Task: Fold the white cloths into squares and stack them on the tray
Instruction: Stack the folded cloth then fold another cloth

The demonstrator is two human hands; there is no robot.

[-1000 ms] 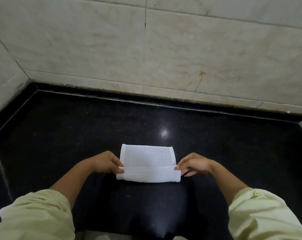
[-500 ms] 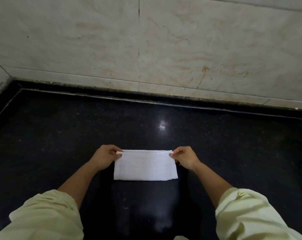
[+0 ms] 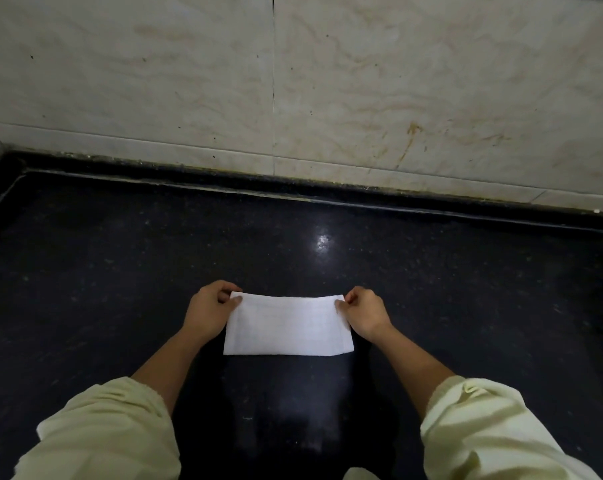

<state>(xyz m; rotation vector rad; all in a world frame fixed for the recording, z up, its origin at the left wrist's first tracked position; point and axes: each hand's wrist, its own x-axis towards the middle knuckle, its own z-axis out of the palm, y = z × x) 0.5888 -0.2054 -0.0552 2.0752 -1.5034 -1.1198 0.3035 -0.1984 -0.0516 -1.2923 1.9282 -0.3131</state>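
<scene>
Cloth: one white cloth [image 3: 288, 325] lies flat on the tabletop [image 3: 120, 271], folded into a wide rectangle with its long sides running left to right. A faint grid shows in the weave.
Left hand: the left hand [image 3: 208, 311] is at the cloth's far left corner. Its fingers [image 3: 236, 299] are curled and pinch that corner.
Right hand: the right hand [image 3: 365, 313] is at the far right corner. Its fingers [image 3: 341, 304] are closed on the edge there.
Tabletop: black, speckled and glossy, with a bright spot of reflected light [image 3: 322, 241] beyond the cloth.
Wall: pale marbled tiles [image 3: 397, 81] rise behind the tabletop. A dark vertical joint runs down them, and a brownish streak [image 3: 410, 133] sits to the right.
Sleeves: a pale yellow-green left sleeve [image 3: 102, 434] and right sleeve [image 3: 494, 431] cover the upper forearms, leaving the wrists bare.
</scene>
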